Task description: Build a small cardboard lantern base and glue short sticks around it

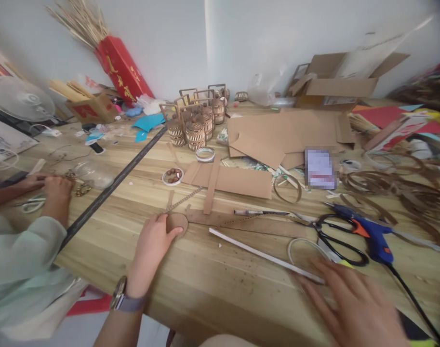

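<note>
My left hand (155, 248), with a watch on its wrist, has its thumb and fingers on a round cardboard disc (178, 224) lying on the wooden table (220, 294). Blurred by motion, my right hand (353, 301) is spread low over the table at the right, its fingertips at the end of a narrow white strip (263, 255). A pale ring (290, 248) lies just beyond those fingers. Behind the strip are a long cardboard strip (248, 224) and a pen (259, 212).
Black scissors (340, 246) and a blue glue gun (373, 233) with its cord lie at the right. Small woven baskets (196, 135) and cardboard sheets (288, 132) stand or lie behind. Another person's hands (57, 188) are at the left, beyond a black strip (122, 178).
</note>
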The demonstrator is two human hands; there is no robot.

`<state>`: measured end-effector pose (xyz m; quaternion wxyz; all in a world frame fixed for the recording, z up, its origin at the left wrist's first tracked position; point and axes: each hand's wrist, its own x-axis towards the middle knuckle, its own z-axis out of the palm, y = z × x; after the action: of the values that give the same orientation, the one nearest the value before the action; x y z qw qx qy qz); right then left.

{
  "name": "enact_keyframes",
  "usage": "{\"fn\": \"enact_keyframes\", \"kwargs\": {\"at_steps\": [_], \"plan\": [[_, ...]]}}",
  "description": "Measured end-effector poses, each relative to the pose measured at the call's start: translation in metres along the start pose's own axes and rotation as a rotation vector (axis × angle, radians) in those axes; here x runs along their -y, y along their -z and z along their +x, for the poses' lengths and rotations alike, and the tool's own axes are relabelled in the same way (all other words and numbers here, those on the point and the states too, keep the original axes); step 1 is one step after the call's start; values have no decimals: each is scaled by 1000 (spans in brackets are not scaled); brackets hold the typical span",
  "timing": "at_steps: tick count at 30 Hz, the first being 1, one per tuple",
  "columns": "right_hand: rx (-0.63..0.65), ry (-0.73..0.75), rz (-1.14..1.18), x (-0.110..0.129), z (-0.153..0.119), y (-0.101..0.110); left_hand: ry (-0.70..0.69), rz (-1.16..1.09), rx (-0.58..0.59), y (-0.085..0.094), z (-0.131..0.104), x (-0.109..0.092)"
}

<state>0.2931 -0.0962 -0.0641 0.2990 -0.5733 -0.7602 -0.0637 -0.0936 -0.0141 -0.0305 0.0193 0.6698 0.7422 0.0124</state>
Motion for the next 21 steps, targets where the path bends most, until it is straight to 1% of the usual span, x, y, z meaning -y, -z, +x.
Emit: {"fn": "enact_keyframes", "kwargs": {"at_steps": [2,3,5,7,10,13,15,17,18,19,20,21], "plan": [[73,115,-91,18,13,-13,14,-9,-7,0,0,1],[83,160,-120,24,19,-21,18,-13,-15,0,0,2],[139,234,-131,27,26,-33,23,-30,-28,1,0,2],[202,277,-113,25,31,-38,24,-59,-26,1,-2,3],[253,292,-104,24,33,-34,29,-98,-38,0,-5,3],[270,294,-103,31,32,-25,19,-136,-104,0,-10,5],[306,289,-84,35,30,-21,40,-236,-157,3,-15,3],[353,281,-55,37,28,-20,55,-391,-185,11,-22,-5],[370,279,-40,38,27,-21,30,-470,-180,15,-26,-13],[377,279,-29,38,27,-21,-29,-536,-153,18,-31,-22],[373,277,-25,39,26,-23,-124,-598,-113,21,-36,-34],[368,277,-26,39,26,-24,-257,-655,-58,22,-41,-46]]}}
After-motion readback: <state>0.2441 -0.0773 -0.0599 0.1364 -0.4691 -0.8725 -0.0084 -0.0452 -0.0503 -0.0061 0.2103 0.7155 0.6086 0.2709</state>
